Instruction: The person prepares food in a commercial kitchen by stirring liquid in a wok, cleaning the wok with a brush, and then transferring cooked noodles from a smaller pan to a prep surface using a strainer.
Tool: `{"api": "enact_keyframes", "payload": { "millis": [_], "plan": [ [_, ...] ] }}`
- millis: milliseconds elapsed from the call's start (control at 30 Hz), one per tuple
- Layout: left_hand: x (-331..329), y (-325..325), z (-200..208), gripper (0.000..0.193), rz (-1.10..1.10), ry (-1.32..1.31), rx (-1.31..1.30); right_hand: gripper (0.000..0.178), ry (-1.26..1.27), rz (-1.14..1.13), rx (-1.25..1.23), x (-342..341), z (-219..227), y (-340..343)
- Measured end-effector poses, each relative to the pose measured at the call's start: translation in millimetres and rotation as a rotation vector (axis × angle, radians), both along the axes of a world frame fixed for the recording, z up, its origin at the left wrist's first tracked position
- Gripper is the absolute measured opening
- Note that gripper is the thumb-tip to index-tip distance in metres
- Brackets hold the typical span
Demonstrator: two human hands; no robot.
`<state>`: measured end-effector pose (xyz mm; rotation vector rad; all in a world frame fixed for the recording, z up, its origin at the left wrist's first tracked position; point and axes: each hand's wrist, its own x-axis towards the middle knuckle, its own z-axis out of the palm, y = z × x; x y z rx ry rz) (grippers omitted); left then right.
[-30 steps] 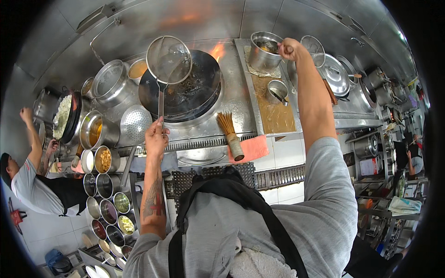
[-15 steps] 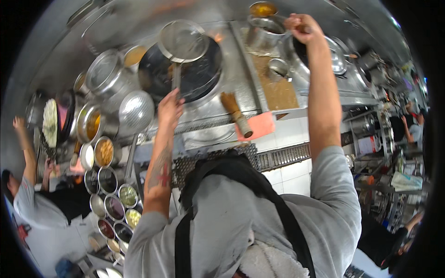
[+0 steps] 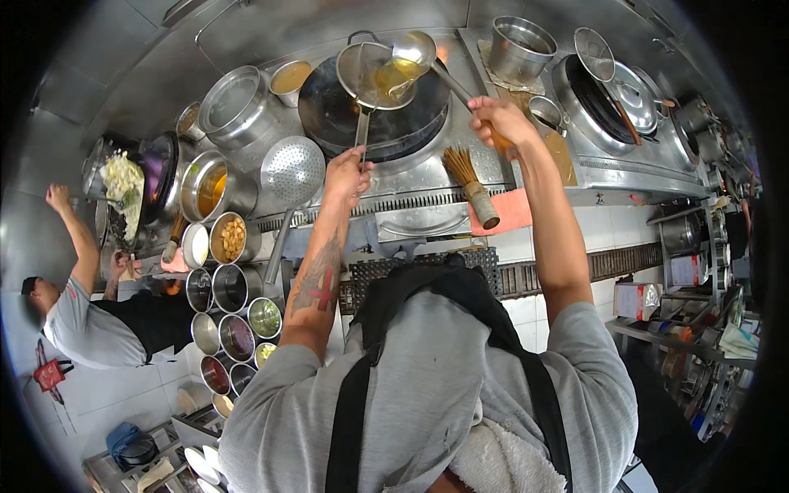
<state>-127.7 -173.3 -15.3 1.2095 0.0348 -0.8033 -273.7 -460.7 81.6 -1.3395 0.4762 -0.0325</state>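
The wok (image 3: pixel 374 111) sits at 12 o'clock on the stove (image 3: pixel 411 189). The strainer (image 3: pixel 366 74) hangs over it, its handle in the left hand (image 3: pixel 347 171). The ladle (image 3: pixel 407 62), held by the right hand (image 3: pixel 497 122), tips into the strainer from 1 o'clock. A brush (image 3: pixel 472 185) lies between the 2 hands. Bowls (image 3: pixel 234 316) cluster at 9 o'clock; a second wok (image 3: pixel 600 90) lies at 2 o'clock.

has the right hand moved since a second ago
Yes. The right hand has come back from the steel pot at the rear right and now holds a ladle of yellow liquid over the strainer above the wok.
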Motion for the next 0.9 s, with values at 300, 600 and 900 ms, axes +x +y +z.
{"api": "enact_keyframes", "payload": {
  "millis": [300,600,900],
  "plan": [
    [-40.9,12.0,6.5,0.031,0.287,-0.359,0.112,0.018,0.340,-0.111,-1.000,-2.6,75.9,-174.8],
    [-35.8,11.1,19.8,0.025,0.305,-0.196,0.084,0.010,0.341,-0.302,0.041,96.9,63.3,-310.8],
    [-38.7,-2.3,4.8,0.030,0.240,-0.145,0.066,0.006,-0.177,-0.457,1.062,59.0,49.7,-348.8]
  ]
}}
